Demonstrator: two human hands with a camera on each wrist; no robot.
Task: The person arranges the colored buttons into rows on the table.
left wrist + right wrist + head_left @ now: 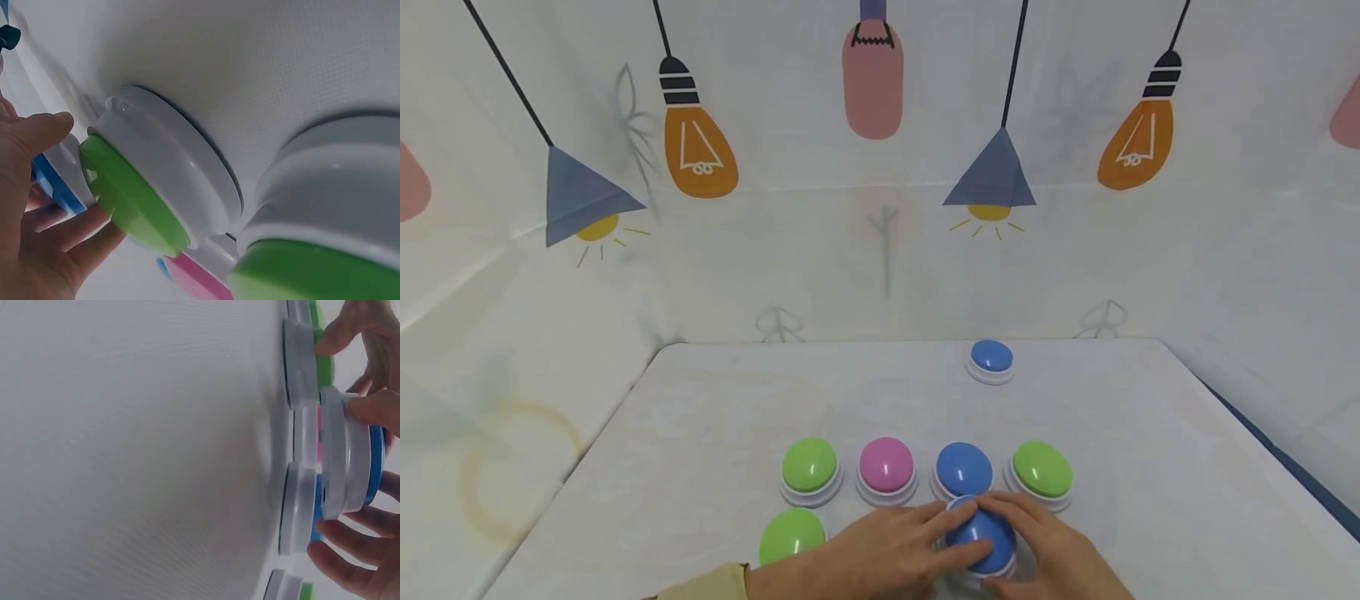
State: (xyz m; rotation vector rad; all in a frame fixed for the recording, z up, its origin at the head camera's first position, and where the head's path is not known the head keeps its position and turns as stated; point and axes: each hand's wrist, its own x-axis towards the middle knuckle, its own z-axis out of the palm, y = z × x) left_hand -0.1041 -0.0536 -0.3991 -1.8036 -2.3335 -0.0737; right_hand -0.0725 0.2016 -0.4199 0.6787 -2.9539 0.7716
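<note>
My right hand (pixel 1060 554) grips a blue-domed push button (pixel 998 533) by its white base, thumb on one side and fingers on the other. In the right wrist view that button (pixel 356 456) stands off the tabletop, its underside tilted toward the camera. The left hand (pixel 887 546) reaches across and lays its extended fingers on the blue dome. Its thumb (pixel 50 130) stands apart from the held button, close to a green button (pixel 134 194) that the left hand hides in the head view.
Behind the hands runs a row of buttons: green (pixel 809 465), pink (pixel 886 465), blue (pixel 964 468) and green (pixel 1042 468). Another green button (pixel 790 533) sits beside the left forearm. A lone blue button (pixel 992 357) stands near the back edge of the white table (pixel 700 433).
</note>
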